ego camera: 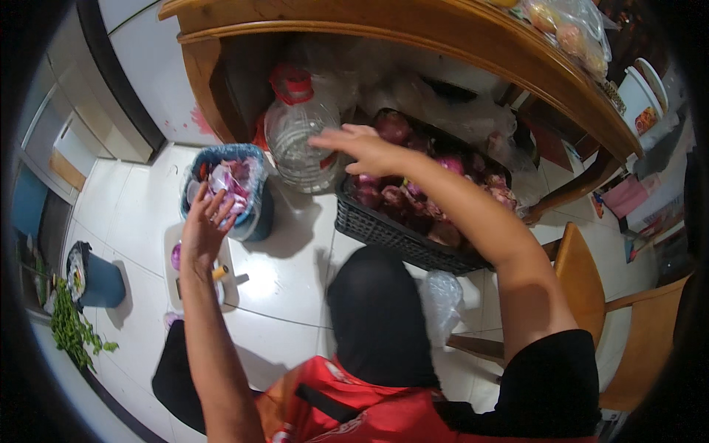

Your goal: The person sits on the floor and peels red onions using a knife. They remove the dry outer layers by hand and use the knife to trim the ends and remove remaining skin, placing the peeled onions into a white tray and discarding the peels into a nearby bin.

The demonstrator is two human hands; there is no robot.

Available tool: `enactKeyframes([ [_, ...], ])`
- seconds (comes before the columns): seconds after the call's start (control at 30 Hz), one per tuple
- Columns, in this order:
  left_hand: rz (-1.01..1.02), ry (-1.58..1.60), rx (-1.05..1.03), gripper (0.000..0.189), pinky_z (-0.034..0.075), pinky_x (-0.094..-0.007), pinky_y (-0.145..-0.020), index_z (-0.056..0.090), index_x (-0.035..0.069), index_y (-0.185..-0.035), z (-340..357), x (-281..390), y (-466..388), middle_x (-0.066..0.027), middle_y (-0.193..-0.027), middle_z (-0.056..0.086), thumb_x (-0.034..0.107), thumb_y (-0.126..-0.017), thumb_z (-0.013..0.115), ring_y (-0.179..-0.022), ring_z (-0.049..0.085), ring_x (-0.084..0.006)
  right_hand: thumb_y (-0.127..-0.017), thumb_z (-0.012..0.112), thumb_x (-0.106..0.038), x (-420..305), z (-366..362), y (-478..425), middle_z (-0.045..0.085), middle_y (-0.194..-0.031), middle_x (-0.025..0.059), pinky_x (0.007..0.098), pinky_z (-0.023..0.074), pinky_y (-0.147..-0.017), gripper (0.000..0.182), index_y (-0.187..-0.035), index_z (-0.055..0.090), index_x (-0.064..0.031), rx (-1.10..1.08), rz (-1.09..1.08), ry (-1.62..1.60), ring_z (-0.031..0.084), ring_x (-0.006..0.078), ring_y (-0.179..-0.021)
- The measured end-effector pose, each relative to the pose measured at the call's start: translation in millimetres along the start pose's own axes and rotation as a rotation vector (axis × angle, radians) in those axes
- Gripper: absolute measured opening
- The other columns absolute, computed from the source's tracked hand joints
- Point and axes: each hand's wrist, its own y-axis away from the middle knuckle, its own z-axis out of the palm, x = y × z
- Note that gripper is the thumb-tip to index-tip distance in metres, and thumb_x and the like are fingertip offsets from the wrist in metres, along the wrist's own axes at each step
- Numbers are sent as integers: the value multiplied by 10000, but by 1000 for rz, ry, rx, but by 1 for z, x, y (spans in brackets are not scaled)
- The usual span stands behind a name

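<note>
My left hand (pixel 207 224), its fingers apart and nothing in it, is at the near side of a blue lined bin (pixel 256 213) that holds purple onion skins (pixel 235 185). My right hand (pixel 365 149) is stretched out flat and empty, over the left end of a black plastic crate (pixel 382 235) and in front of a large clear plastic bottle (pixel 304 133) with a red cap and handle. Red onions (pixel 393 196) fill the crate. Partly behind my left forearm is a white tray (pixel 171 238) with a red onion (pixel 176 256) and a yellow-handled tool (pixel 220 272).
A wooden table (pixel 332 22) arches over the bottle and crate, with plastic bags beneath. A wooden chair (pixel 579 277) stands at right. At left are a second blue bin (pixel 102 282) and leafy greens (pixel 69 326). A clear plastic bag (pixel 443 304) lies beside my knee.
</note>
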Motion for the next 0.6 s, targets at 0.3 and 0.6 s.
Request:
enactKeyframes([
  [0.3, 59, -213, -119, 615, 463, -306, -848, 241, 56, -1369, 55, 28, 46, -165, -1221, 501, 325, -871, 481, -1000, 577, -231, -800, 544, -68, 56, -7, 127, 595, -1019, 158, 333, 453, -821, 278, -1073, 544, -20, 311, 360, -311, 581, 264, -935],
  [0.6, 38, -390, -368, 420, 454, -291, -819, 427, 73, -1241, 65, -37, 23, -88, -1099, 563, 235, -861, 503, -954, 577, -184, -791, 507, -84, 140, 173, 126, 361, -1282, 184, 419, 325, -973, 408, -1197, 477, -102, 33, 641, 266, 340, 360, -1185],
])
